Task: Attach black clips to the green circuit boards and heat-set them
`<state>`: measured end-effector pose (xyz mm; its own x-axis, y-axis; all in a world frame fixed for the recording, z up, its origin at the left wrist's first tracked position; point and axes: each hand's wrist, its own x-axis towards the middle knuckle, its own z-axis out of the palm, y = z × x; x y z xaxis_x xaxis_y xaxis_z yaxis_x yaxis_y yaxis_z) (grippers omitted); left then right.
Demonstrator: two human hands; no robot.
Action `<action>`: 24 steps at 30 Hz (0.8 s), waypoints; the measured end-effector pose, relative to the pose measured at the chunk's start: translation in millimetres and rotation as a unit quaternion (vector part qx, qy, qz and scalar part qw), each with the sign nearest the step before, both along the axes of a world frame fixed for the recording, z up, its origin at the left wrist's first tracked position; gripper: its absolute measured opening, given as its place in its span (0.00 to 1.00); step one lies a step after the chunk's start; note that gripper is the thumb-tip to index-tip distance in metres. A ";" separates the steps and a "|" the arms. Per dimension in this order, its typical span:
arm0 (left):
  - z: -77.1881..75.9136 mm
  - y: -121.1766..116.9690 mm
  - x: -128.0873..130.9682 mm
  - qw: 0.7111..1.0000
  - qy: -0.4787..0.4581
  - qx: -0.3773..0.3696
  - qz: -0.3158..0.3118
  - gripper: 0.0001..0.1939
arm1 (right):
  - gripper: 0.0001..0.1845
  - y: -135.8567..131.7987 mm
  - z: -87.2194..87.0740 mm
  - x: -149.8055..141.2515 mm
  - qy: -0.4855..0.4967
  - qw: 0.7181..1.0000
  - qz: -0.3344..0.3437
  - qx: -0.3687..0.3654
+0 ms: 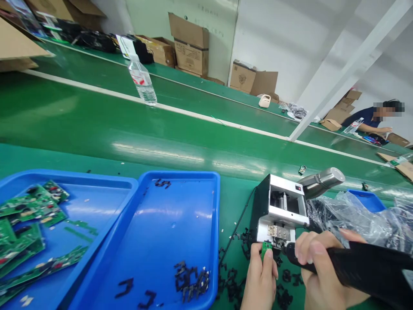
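My left hand [260,275] pinches a small green circuit board [266,249] upright between thumb and fingers, at the front of a silver-and-black screw feeder [280,211]. My right hand [324,262] is wrapped round a black electric screwdriver [361,262], which lies nearly level and points left. Its nose is close to the board and the feeder's front; whether the tip touches either is too small to tell. Black plastic clips [230,282] lie scattered on the green table around and below my hands.
At left, a blue tray [106,183] holds green circuit boards [29,215]; another blue tray [174,215] holds black clips. A steel flask [324,181] and clear plastic bags [351,215] lie behind my right hand. Beyond are a water bottle [142,82], cardboard boxes and a person [366,118].
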<state>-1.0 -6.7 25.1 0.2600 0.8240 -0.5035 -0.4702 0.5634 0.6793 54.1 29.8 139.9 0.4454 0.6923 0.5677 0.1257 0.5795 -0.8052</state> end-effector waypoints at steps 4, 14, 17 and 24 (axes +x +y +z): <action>0.0 0.7 -0.1 0.999 0.011 0.028 0.009 0.32 | 0.21 3.3 4.7 -10.0 -0.034 0.999 0.028 0.008; -0.2 0.9 -0.3 0.999 0.004 0.037 0.033 0.30 | 0.17 8.9 -2.5 -11.6 -0.040 0.997 0.063 -0.021; 2.4 0.8 0.0 0.999 -0.008 0.028 0.028 0.32 | 0.16 8.1 -1.9 -10.8 -0.041 0.997 0.067 -0.022; 2.5 0.1 -0.6 0.999 0.012 0.032 0.024 0.32 | 0.17 6.2 0.2 -11.4 -0.034 0.997 0.069 -0.024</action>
